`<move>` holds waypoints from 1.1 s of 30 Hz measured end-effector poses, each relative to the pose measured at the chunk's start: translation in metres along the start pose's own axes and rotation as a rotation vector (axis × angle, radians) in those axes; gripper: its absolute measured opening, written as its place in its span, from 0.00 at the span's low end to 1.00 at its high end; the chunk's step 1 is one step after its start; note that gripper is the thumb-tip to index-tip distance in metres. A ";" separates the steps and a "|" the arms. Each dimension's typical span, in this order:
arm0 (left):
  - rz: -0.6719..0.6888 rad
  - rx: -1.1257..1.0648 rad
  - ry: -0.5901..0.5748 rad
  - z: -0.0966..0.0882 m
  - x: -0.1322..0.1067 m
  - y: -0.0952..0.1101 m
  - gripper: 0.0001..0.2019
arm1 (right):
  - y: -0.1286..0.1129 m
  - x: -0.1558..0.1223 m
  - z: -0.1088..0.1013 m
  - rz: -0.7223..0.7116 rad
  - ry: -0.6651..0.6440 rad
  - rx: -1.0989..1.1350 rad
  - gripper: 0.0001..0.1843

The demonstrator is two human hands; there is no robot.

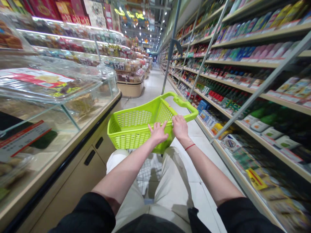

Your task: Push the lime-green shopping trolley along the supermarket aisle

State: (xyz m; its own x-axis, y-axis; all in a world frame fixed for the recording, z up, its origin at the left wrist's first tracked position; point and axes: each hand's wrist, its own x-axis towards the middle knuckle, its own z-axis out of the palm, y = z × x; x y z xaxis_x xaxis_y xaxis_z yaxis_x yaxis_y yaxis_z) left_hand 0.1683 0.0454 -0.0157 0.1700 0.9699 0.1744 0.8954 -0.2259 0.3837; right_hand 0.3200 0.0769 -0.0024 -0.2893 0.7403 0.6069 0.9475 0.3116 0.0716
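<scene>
A lime-green shopping basket (131, 139) with perforated sides stands across the aisle in front of my knees. I see only bare green plastic inside it, though part of its bottom is hidden. My left hand (159, 132) lies over its near rim with fingers spread, touching the edge. Just to the right, my right hand (180, 127) is closed around the basket's rim near the handle end, a thin red string on its wrist. The basket's looped green handle (193, 111) juts out to the right.
To the left is a glass-fronted food counter (97, 111) with clear packed trays (48, 81). Tall shelves (243, 61) of bottles and packets line the right side. A grey pole (167, 72) rises beyond the basket. White floor (155, 76) runs down the aisle past a display stand (132, 89).
</scene>
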 end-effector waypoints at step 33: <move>0.260 -0.079 0.029 0.008 0.015 0.021 0.39 | 0.002 -0.005 0.002 -0.089 0.008 0.047 0.24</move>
State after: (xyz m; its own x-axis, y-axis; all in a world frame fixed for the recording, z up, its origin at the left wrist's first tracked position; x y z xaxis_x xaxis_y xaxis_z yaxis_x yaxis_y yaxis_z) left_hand 0.1930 0.0560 -0.0124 0.3771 0.8756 0.3019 0.7883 -0.4746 0.3917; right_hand 0.3232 0.0752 -0.0068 -0.3708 0.7034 0.6064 0.9107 0.4035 0.0889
